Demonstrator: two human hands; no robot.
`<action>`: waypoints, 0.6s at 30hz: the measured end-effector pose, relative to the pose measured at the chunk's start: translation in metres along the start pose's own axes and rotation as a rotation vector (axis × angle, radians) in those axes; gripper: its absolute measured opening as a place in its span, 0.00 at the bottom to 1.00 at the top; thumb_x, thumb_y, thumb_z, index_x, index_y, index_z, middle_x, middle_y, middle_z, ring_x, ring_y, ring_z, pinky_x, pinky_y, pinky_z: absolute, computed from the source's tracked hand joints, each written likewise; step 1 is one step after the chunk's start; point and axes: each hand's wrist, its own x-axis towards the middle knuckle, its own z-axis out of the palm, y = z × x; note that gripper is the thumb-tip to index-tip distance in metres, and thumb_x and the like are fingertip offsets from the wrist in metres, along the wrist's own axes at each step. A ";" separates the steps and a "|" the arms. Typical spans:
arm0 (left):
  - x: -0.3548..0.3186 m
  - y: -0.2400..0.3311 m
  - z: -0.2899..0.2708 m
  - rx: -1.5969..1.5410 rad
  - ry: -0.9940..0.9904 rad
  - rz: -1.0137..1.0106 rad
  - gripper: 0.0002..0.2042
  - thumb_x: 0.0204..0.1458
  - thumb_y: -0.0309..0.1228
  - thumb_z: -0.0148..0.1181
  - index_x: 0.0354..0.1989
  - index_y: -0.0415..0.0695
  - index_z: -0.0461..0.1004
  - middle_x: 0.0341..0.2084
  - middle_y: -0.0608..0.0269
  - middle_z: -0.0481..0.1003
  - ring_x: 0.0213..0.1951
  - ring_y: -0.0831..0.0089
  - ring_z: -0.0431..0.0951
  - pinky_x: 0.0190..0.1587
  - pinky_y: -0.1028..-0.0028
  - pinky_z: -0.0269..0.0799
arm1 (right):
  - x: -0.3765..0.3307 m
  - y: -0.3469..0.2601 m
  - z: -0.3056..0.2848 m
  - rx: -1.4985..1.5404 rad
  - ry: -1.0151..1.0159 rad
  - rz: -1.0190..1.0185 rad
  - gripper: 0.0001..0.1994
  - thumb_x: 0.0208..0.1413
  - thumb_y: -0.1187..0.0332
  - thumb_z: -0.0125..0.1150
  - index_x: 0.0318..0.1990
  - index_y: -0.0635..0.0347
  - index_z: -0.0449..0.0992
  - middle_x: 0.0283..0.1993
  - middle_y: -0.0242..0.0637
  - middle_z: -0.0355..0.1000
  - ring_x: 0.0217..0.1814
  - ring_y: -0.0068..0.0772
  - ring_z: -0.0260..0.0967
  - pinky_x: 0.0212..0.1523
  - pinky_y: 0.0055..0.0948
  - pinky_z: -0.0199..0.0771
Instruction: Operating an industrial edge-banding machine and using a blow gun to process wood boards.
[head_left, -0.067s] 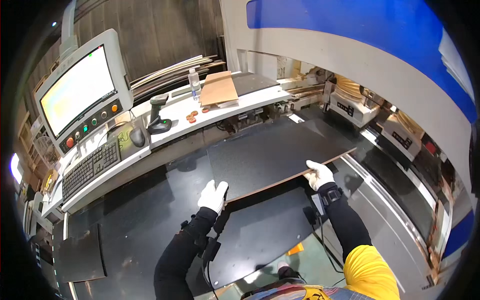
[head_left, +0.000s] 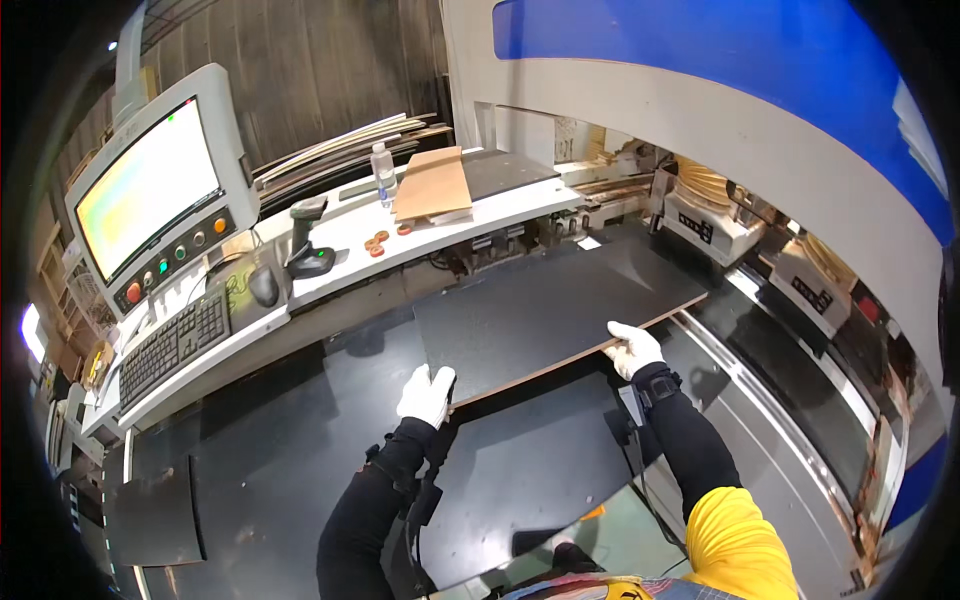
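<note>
A dark rectangular panel [head_left: 550, 310] with a brown front edge is held tilted by both hands over the black work surface [head_left: 290, 450]. My left hand [head_left: 427, 396], in a white glove, grips its near left corner with the thumb up along the side. My right hand [head_left: 634, 350], also white-gloved, pinches the front edge farther right, thumb on top and fingers underneath. The fingers below the panel are partly hidden. The panel's far end reaches toward the machine heads [head_left: 705, 232] at the right.
At the left stand a control monitor [head_left: 150, 190], a keyboard [head_left: 175, 345], and a mouse [head_left: 264, 286]. A handheld scanner [head_left: 308, 240], a clear bottle [head_left: 384, 175] and a brown board [head_left: 432, 185] are on the white shelf. Another dark panel [head_left: 153, 515] lies at lower left. A metal rail [head_left: 760, 378] runs on the right.
The view has shifted slightly. Both hands keep the same hold on the panel, which has barely moved.
</note>
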 end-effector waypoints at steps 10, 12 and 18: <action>0.152 0.045 0.105 0.055 0.341 0.145 0.24 0.54 0.47 0.57 0.47 0.35 0.72 0.26 0.54 0.75 0.29 0.65 0.79 0.33 0.67 0.75 | 0.240 -0.038 -0.041 -0.030 -0.011 0.139 0.07 0.55 0.78 0.62 0.40 0.62 0.73 0.38 0.41 0.73 0.39 0.39 0.73 0.41 0.38 0.75; 0.162 0.059 0.119 0.113 0.349 0.148 0.26 0.54 0.48 0.56 0.48 0.36 0.71 0.31 0.50 0.77 0.35 0.61 0.79 0.40 0.64 0.73 | 0.260 -0.045 -0.053 -0.037 -0.049 0.135 0.07 0.55 0.76 0.63 0.41 0.64 0.73 0.36 0.42 0.74 0.39 0.40 0.74 0.39 0.38 0.78; 0.162 0.064 0.107 0.512 0.375 -0.009 0.25 0.56 0.51 0.50 0.52 0.42 0.68 0.41 0.44 0.76 0.45 0.49 0.77 0.47 0.56 0.71 | 0.232 -0.070 -0.005 -0.636 -0.093 0.325 0.22 0.58 0.61 0.64 0.46 0.76 0.70 0.36 0.54 0.75 0.35 0.46 0.77 0.32 0.43 0.82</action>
